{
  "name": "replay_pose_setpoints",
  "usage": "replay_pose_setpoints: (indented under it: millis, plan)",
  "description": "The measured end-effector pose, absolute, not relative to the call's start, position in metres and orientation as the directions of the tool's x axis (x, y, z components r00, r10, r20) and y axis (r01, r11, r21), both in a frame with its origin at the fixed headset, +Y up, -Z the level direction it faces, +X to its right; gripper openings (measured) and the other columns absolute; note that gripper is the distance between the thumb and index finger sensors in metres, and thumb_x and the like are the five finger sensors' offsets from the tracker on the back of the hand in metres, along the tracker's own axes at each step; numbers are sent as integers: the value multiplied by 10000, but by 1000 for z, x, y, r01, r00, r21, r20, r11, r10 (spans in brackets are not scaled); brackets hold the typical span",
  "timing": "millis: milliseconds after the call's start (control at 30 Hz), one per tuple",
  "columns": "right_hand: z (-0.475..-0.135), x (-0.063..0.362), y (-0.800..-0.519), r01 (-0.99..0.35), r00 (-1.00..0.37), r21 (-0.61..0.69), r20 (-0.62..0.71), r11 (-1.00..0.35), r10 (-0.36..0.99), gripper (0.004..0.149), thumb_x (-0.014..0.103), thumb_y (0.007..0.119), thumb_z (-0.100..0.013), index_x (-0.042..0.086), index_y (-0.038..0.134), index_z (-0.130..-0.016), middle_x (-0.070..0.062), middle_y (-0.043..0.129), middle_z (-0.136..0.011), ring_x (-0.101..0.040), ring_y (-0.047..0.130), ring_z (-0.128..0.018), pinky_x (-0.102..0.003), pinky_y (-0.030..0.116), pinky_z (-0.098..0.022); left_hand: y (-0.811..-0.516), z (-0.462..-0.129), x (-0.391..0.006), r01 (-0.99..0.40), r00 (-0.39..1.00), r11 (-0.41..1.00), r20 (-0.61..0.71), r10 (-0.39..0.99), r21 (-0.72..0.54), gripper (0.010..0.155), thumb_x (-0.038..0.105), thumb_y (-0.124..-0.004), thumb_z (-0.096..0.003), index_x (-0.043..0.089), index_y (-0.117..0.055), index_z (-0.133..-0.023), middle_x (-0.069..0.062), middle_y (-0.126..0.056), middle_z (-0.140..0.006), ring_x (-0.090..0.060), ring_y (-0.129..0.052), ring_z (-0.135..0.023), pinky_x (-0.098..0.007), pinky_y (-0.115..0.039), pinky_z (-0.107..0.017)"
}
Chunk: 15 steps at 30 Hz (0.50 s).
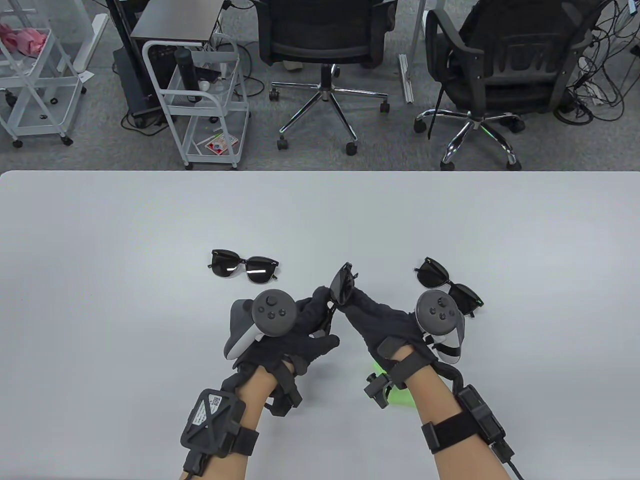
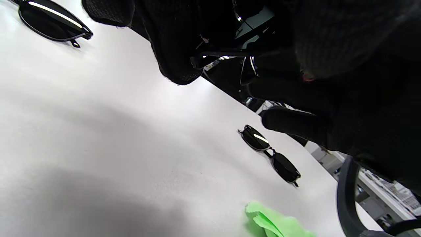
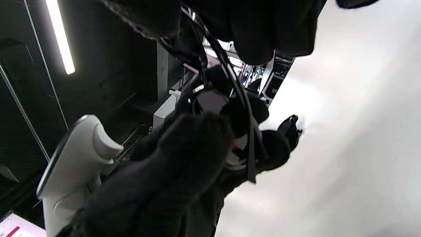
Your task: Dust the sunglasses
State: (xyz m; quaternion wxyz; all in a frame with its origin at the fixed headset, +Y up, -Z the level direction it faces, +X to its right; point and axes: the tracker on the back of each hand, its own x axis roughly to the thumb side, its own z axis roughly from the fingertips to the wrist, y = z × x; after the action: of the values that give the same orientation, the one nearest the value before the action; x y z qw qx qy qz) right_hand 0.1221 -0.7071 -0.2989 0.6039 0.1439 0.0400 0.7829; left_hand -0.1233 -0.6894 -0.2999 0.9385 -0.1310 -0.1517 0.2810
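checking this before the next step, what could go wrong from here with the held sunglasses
1. Both hands, left hand and right hand, hold the lifted sunglasses by gloved fingertips above the table; a slip could drop them.
2. The green cloth lies under the right forearm, unheld, so gloves may smear the lens instead.
3. The right-side sunglasses lie close to the right hand and could get knocked.

white table (image 1: 100, 240): two sunglasses (image 1: 244, 266) (image 1: 449, 286), green cloth (image 1: 400, 395).
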Motion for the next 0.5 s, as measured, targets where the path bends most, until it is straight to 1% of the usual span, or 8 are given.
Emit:
replay_pose_setpoints:
  millis: [67,100,167,200,267,300,367,500]
  plan:
    - [-298,131,-703,-942,-272,144,200,-303,941,628,427,713,-534,16,622,-1001,-229,762,-994,-500,775,-866,-714,556,-584,-690,-300,-125,-461,825,836,205,527,-297,886,645,-841,-333,441,-408,-1078,110,-630,-1088,-187,-861,-932,-576,-545,-776]
    - [-296,135,-698,-953,-264,88,217,-289,940,631,425,718,-532,25,610,-1008,-226,740,-1008,-501,755,-880,-712,554,-588,-689,-300,-125,-421,852,867,211,479,-265,878,632,-852,-334,452,-419,-1075,109,-617,-1090,-192,-819,-952,-586,-523,-778]
    - [-293,139,-691,-960,-271,-5,259,-280,927,623,403,737,-526,41,613,-1017,-240,684,-1037,-515,691,-912,-718,533,-599,-686,-298,-123,-303,912,935,228,340,-183,864,618,-871,-327,482,-445,-1066,139,-605,-1092,-185,-763,-979,-590,-491,-785]
    - [-292,139,-688,-948,-313,-33,285,-317,906,608,383,748,-521,65,625,-1024,-248,635,-1060,-530,634,-935,-726,506,-607,-685,-297,-121,-236,934,962,243,264,-139,860,601,-896,-317,505,-463,-1054,177,-600,-1092,-177,-738,-990,-585,-480,-790]
    - [-291,134,-680,-859,-487,-40,371,-511,791,580,374,764,-515,124,661,-1028,-240,568,-1093,-532,548,-969,-732,460,-618,-682,-294,-115,-96,955,994,278,105,-48,869,575,-936,-294,527,-487,-1036,235,-605,-1085,-151,-712,-1005,-574,-470,-799]
    - [-290,128,-678,-790,-572,-46,412,-611,709,578,374,780,-509,145,671,-1028,-237,532,-1107,-537,494,-984,-739,422,-622,-681,-291,-111,-59,955,998,289,61,-15,886,566,-951,-284,517,-484,-1035,252,-615,-1080,-144,-711,-1008,-571,-468,-803]
    - [-287,114,-676,-634,-707,-97,474,-767,525,584,393,821,-482,169,711,-1011,-218,551,-1112,-533,490,-993,-744,409,-624,-679,-288,-105,-43,950,999,311,33,25,946,549,-975,-270,481,-433,-1043,262,-632,-1076,-135,-710,-1014,-570,-465,-806]
    - [-282,86,-676,-404,-810,-180,526,-897,259,608,421,892,-433,155,774,-967,-200,634,-1088,-521,560,-983,-745,423,-622,-672,-281,-98,-52,941,992,340,10,115,1008,555,-985,-258,442,-372,-1050,267,-646,-1069,-117,-731,-1007,-561,-476,-814]
